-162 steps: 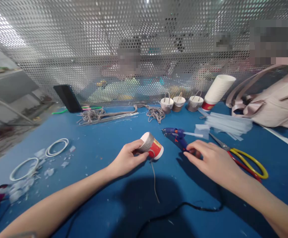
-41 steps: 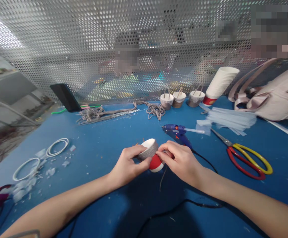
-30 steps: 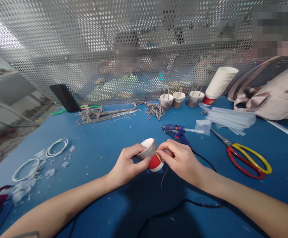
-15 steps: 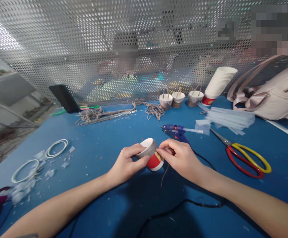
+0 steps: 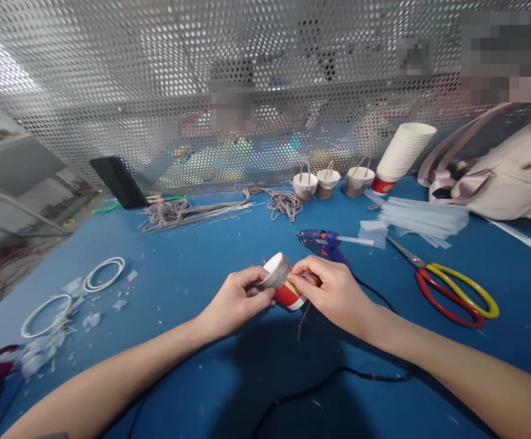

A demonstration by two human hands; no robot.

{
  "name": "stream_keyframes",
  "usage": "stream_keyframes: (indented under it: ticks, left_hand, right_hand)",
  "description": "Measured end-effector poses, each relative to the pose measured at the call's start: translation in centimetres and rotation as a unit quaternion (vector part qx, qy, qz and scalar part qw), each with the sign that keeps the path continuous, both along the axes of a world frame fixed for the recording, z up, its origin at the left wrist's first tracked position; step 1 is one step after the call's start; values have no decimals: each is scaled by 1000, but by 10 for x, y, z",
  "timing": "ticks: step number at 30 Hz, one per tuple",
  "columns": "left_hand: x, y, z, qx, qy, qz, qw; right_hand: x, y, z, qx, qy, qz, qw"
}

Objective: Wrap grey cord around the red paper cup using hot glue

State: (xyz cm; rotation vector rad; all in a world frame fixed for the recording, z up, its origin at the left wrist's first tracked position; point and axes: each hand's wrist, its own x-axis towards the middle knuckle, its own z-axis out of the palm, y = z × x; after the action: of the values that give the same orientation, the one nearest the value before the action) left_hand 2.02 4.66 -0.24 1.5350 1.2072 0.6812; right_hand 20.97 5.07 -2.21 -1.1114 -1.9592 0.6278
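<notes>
Here's the paper cup [image 5: 287, 295], front and centre over the blue table [image 5: 187, 378], tipped with its white mouth up and to the left! The left hand [image 5: 238, 300] has it firmly, fingers curled over the rim side and thumb pressed along the wall. Grey cord [image 5: 280, 274] wraps the upper part, red and white showing below. In comes the right hand [image 5: 327, 289] at the other side, thumb and fingertips in a narrow pinch on the cord against the cup; a loose end dangles underneath. Just beyond lies the blue glue gun [image 5: 322, 236], clear stick poking out behind, and off to the right the scissors [image 5: 452, 292], red and yellow handles apart. Along the back, three small cups with handles [image 5: 305, 188] line up beside a leaning stack of cups [image 5: 405, 152], and a tangle of cord [image 5: 286, 205] sits to their left!
</notes>
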Motion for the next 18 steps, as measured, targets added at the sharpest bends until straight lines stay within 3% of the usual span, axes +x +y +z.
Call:
stream_keyframes:
  ticks: [10, 18]
  left_hand:
    - [0, -1, -6, 92, 50, -8, 994]
    - [0, -2, -2, 84, 4, -8, 996]
  right_hand:
    - [-5, -8, 4, 11, -21, 32, 999]
    - [-3, -8, 4, 10, -26, 29, 999]
